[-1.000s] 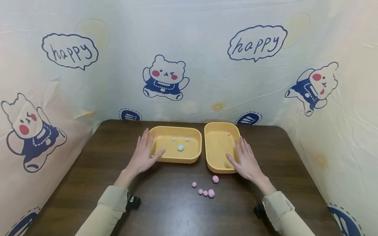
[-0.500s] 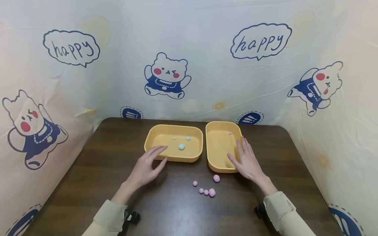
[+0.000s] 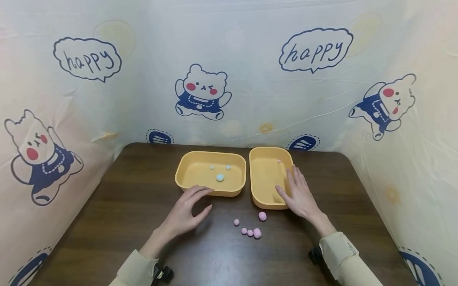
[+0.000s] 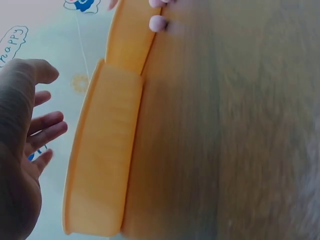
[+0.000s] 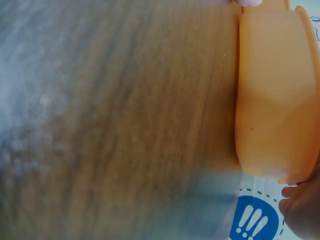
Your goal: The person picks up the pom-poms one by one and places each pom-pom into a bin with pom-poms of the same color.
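My left hand [image 3: 187,211] hovers at the front side of the left yellow tray [image 3: 193,192], fingers loosely bent and thumb apart, nothing between them. Three light blue balls [image 3: 220,178] of differing sizes lie in that tray. At the right side of the right yellow tray [image 3: 262,205], my right hand [image 3: 301,196] lies with spread, straight fingers over the rim and its thumb over the inside. One small pink ball [image 3: 279,161] is in the far part of this tray. In the left wrist view, the left hand [image 4: 30,130] shows beside the tray's outer wall [image 4: 102,155].
Several pink balls [image 3: 257,233] sit on the dark wooden table [image 3: 200,258] in front of the trays, three of them in a row. Behind the table hangs a printed cloth [image 3: 250,99] with cartoon bears. Both forearms wear pale sleeves [image 3: 137,268] with black devices at the wrists.
My left hand has left the left tray's left side and come toward me and to the right, its fingers bending. The right hand stays at its tray.
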### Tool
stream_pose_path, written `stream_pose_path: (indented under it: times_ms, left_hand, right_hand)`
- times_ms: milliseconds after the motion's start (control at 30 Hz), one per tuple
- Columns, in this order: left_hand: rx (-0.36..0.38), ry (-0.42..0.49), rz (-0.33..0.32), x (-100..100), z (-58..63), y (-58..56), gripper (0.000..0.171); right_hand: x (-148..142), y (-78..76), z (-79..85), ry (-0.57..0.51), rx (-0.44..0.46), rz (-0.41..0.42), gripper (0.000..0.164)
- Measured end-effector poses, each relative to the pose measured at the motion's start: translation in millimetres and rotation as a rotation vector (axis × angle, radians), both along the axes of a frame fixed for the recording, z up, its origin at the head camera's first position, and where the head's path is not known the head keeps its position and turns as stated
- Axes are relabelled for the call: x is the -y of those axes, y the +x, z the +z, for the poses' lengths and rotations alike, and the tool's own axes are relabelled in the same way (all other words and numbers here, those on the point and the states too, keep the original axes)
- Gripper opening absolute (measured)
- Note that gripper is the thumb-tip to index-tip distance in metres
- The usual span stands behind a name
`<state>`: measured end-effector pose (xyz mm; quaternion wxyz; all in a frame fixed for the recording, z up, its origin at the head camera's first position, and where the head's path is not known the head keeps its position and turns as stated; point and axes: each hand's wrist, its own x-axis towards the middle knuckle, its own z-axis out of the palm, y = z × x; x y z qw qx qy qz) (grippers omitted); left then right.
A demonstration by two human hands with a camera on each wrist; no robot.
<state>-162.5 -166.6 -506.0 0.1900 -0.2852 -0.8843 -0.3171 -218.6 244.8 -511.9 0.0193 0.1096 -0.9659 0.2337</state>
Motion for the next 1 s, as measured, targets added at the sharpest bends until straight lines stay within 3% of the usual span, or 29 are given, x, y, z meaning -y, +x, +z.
stream_pose_path:
  times_ms: [133, 267, 700, 833, 1000]
  left_hand:
    - [-0.021, 0.014, -0.025, -5.1, 0.6, 3.4, 0.051]
    - [0.029, 0.034, -0.057, -9.7, -0.2, 5.4, 0.05]
    - [0.411, 0.145, -0.174, -28.2, -10.3, 13.4, 0.049]
    - [0.435, 0.107, -0.17, -34.4, -13.1, 14.0, 0.047]
    - [0.411, 0.049, -0.16, -39.5, -17.0, 13.0, 0.044]
  right_hand:
    - [-0.6, 0.1, 0.5, -0.004, 0.002, -0.003, 0.09]
    - [-1.1, 0.3, 0.8, -0.004, 0.0, 0.0, 0.09]
    - [-0.8, -0.8, -0.8, 0.007, -0.025, -0.007, 0.093]
    - [-0.6, -0.5, -0.5, 0.002, -0.016, -0.009, 0.093]
    - [-0.9, -0.3, -0.2, 0.0, -0.015, -0.003, 0.094]
